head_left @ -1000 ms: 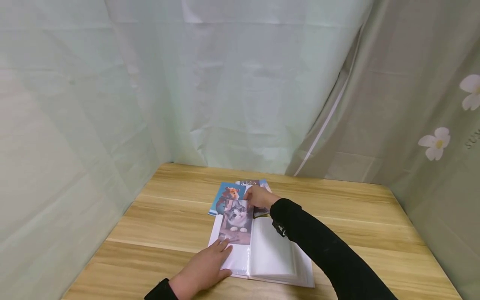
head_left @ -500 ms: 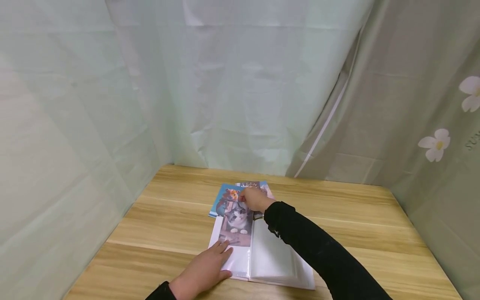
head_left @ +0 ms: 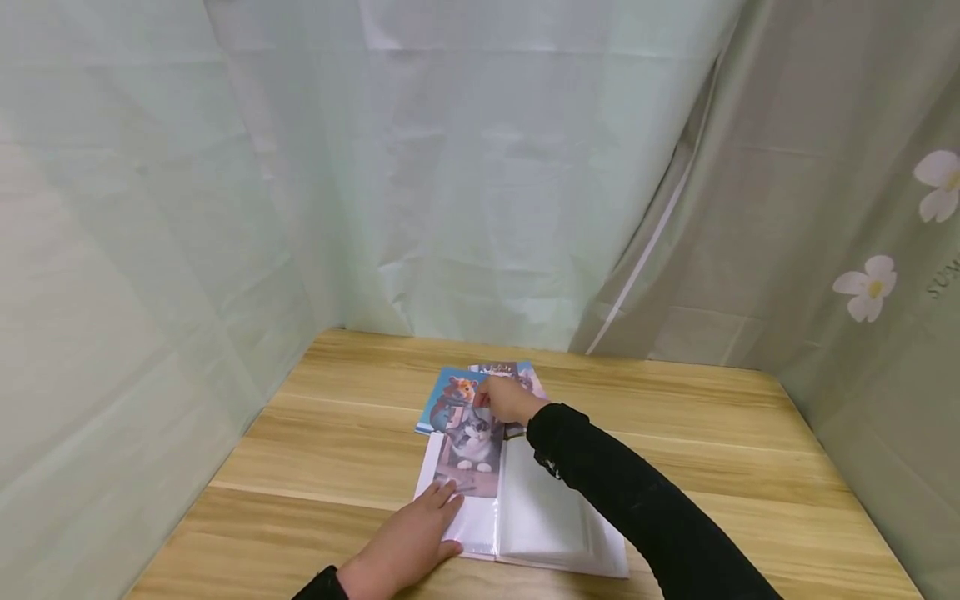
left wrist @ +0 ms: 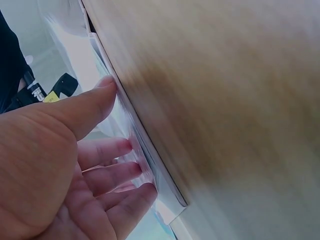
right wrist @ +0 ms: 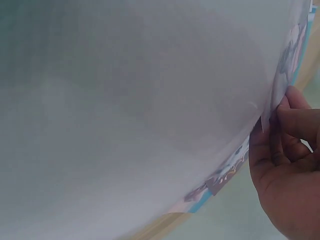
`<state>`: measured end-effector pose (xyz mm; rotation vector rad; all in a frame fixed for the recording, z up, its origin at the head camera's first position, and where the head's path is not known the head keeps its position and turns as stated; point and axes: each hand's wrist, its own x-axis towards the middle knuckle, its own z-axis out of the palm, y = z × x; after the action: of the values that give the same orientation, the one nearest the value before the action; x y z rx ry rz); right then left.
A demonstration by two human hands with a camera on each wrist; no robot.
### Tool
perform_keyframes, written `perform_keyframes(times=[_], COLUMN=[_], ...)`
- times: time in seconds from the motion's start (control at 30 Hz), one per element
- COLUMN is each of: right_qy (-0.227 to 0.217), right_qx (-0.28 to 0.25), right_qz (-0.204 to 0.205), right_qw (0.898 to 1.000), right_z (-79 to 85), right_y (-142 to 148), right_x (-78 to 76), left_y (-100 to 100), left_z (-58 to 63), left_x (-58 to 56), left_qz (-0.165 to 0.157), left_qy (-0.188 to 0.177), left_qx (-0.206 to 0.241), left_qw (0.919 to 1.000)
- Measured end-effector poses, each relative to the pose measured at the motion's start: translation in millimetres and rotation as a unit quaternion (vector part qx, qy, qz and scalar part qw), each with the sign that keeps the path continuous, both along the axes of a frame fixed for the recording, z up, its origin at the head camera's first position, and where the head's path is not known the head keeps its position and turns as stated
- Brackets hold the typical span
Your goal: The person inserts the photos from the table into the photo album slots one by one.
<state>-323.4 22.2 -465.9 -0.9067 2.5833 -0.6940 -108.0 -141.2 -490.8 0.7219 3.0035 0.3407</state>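
An open photo album (head_left: 547, 508) with clear sleeves lies on the table in the head view. A cat photo (head_left: 472, 458) lies over its left page, its lower part apparently under the clear sleeve and its upper end past the page's top. My right hand (head_left: 510, 400) pinches the photo's top edge; in the right wrist view the thumb and fingers of the right hand (right wrist: 290, 165) meet at the sheet's edge. My left hand (head_left: 408, 537) rests on the left page's lower outer edge, fingers spread. The left wrist view shows the left hand (left wrist: 65, 165) against the album's edge.
Behind the album lie a blue picture card (head_left: 446, 400) with an orange-headed animal and another picture card (head_left: 532, 379), partly covered by the right hand. The wooden table (head_left: 720, 450) meets pale curtains (head_left: 480, 208) at its back and sides.
The cat photo has slid slightly toward me, its bottom edge lower on the left page. My right hand has shifted left along its top edge. The left hand has stayed in place.
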Motion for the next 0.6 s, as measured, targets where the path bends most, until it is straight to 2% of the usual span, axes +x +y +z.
perform_keyframes(times=[0.3,0.6], right_qy=[-0.004,-0.003], right_qx=[-0.010,-0.021], right_qz=[0.005,0.029], right_qw=[1.000,0.999], right_z=[-3.4,-4.7], right_y=[-1.4,-3.5], right_x=[-0.8,2.7], left_y=[-1.6,-0.7], left_z=[-1.2,1.0], left_x=[-0.9,-1.5], left_qz=[0.002,0.004], left_qy=[0.007,0.001], left_qx=[-0.005,0.009], left_qw=[1.0000,0.9999])
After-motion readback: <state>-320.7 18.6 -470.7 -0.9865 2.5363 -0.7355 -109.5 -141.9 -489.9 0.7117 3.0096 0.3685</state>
